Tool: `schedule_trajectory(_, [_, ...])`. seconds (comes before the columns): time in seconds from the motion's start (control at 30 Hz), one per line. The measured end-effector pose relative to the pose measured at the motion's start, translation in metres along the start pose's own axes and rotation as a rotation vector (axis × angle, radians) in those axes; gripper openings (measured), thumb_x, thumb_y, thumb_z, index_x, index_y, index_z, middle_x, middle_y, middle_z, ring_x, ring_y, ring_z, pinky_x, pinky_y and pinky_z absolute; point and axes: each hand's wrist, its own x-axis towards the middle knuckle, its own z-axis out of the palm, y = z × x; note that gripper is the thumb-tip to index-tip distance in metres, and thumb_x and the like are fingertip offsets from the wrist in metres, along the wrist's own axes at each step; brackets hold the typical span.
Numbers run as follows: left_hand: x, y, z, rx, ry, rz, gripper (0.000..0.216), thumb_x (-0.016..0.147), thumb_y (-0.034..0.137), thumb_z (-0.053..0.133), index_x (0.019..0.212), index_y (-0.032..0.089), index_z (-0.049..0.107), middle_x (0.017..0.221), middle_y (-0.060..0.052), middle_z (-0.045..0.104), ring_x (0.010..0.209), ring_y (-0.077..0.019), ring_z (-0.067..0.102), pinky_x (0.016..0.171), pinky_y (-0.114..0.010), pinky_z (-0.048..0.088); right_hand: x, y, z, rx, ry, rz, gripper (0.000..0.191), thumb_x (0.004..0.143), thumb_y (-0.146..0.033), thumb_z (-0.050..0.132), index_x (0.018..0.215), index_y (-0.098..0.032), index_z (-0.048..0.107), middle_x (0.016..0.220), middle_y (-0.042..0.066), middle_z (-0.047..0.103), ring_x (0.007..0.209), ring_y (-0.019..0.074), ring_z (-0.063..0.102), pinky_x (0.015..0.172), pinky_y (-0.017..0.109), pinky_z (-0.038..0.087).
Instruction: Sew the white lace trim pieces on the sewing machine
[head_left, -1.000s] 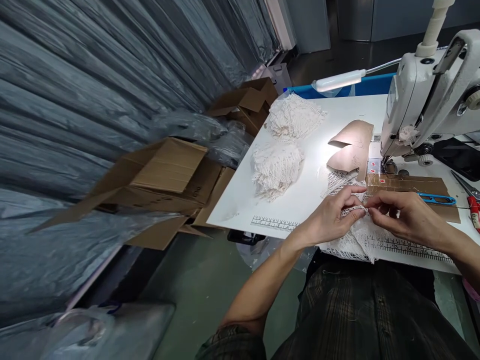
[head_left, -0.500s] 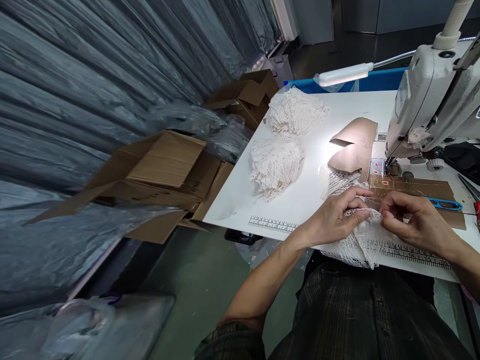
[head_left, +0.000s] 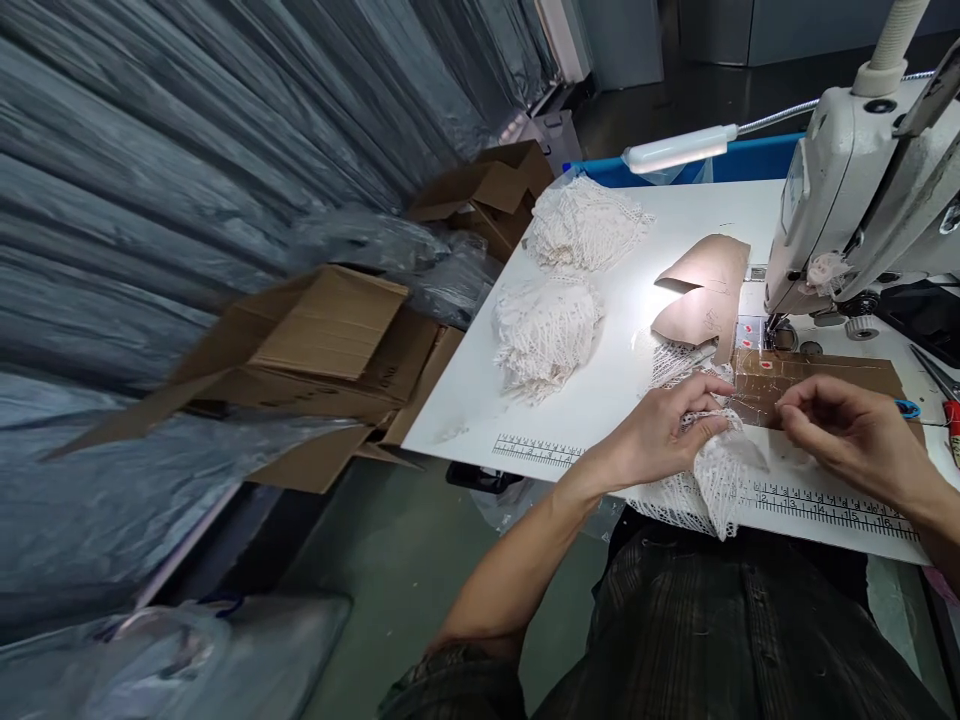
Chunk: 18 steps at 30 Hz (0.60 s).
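On my feed the white lace piece (head_left: 720,480) lies right of centre in the lower half of the frame, bunched on the white table (head_left: 457,405) and reaching its near edge. I see my left hand (head_left: 675,435) gripping its upper part, pinching the lace between thumb and fingers. My right hand (head_left: 855,435), towards the right edge of the frame, is apart from the lace, thumb and forefinger drawn together at the tips; I cannot tell whether a thread lies between them. It sits over the lower side of a brown board (head_left: 844,370), and the blue snips (head_left: 907,408) show just beyond it, partly hidden.

Above my left hand, a tan paper pattern (head_left: 701,312) overlaps the far end of the lace. The sewing machine (head_left: 821,190) fills the upper right, with a lit lamp (head_left: 679,150) to its left. Two heaps of lace, an upper heap (head_left: 589,225) and a lower heap (head_left: 547,335), rest near the table's left edge. Further left, I have an open carton (head_left: 330,330) in view.
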Motion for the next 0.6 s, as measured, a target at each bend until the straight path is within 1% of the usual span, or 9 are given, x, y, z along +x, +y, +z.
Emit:
schedule_trajectory(0.07, [0.003,0.0,0.003,-0.004,-0.014,0.034,0.025,0.091,0.03,0.058,0.112,0.017,0.06,0.09,-0.001,0.07,0.068,-0.0098,0.058,0.062,-0.023,0.046,0.002,-0.002,0.002,0.02,-0.102,-0.048,0.024,0.082,-0.038,0.055,0.084,-0.016,0.063,0.064,0.001,0.057,0.053,0.0084,0.049,0.048,0.019,0.04])
schedule_trajectory(0.13, [0.007,0.0,0.005,-0.014,-0.008,0.055,0.017,0.09,0.027,0.06,0.102,0.016,0.065,0.093,-0.002,0.07,0.079,-0.0117,0.063,0.069,-0.024,0.048,0.003,-0.004,0.005,0.007,-0.163,-0.081,0.023,0.084,-0.036,0.054,0.089,-0.016,0.064,0.066,0.001,0.059,0.055,0.008,0.049,0.049,0.018,0.04])
schedule_trajectory(0.2, [0.009,0.001,0.007,-0.023,-0.013,0.058,0.012,0.089,0.024,0.061,0.096,0.016,0.066,0.089,-0.002,0.07,0.08,-0.0116,0.064,0.07,-0.023,0.048,0.004,-0.005,0.006,0.0,-0.2,-0.096,0.021,0.084,-0.034,0.054,0.088,-0.016,0.065,0.067,0.001,0.059,0.055,0.0075,0.049,0.049,0.018,0.04])
schedule_trajectory(0.27, [0.01,0.002,0.007,-0.024,-0.021,0.052,0.01,0.088,0.023,0.062,0.094,0.016,0.067,0.086,-0.001,0.071,0.077,-0.0108,0.064,0.069,-0.022,0.048,0.004,-0.004,0.007,0.004,-0.213,-0.101,0.019,0.084,-0.032,0.055,0.085,-0.016,0.065,0.066,0.0,0.059,0.055,0.007,0.049,0.048,0.017,0.039])
schedule_trajectory(0.37, [0.01,0.002,0.007,-0.008,-0.015,0.038,0.01,0.088,0.022,0.063,0.094,0.016,0.067,0.086,0.0,0.071,0.076,-0.0106,0.065,0.068,-0.022,0.049,0.002,-0.003,0.008,0.014,-0.197,-0.101,0.015,0.082,-0.029,0.056,0.08,-0.017,0.064,0.062,-0.002,0.057,0.053,0.0064,0.048,0.047,0.016,0.038])
schedule_trajectory(0.47, [0.009,0.001,0.007,0.007,0.004,0.035,0.01,0.087,0.022,0.063,0.094,0.016,0.066,0.088,-0.001,0.072,0.08,-0.0117,0.066,0.07,-0.023,0.049,0.001,-0.005,0.01,0.019,-0.179,-0.101,0.013,0.081,-0.027,0.056,0.075,-0.017,0.062,0.059,-0.002,0.055,0.051,0.006,0.046,0.046,0.016,0.036])
schedule_trajectory(0.6, [0.008,-0.002,0.008,-0.028,0.004,0.025,0.02,0.087,0.024,0.065,0.105,0.016,0.064,0.097,-0.003,0.072,0.088,-0.0138,0.067,0.073,-0.024,0.05,0.002,-0.008,0.013,-0.008,-0.156,-0.129,0.014,0.081,-0.025,0.053,0.071,-0.016,0.058,0.058,-0.003,0.053,0.05,0.0055,0.043,0.045,0.016,0.034])
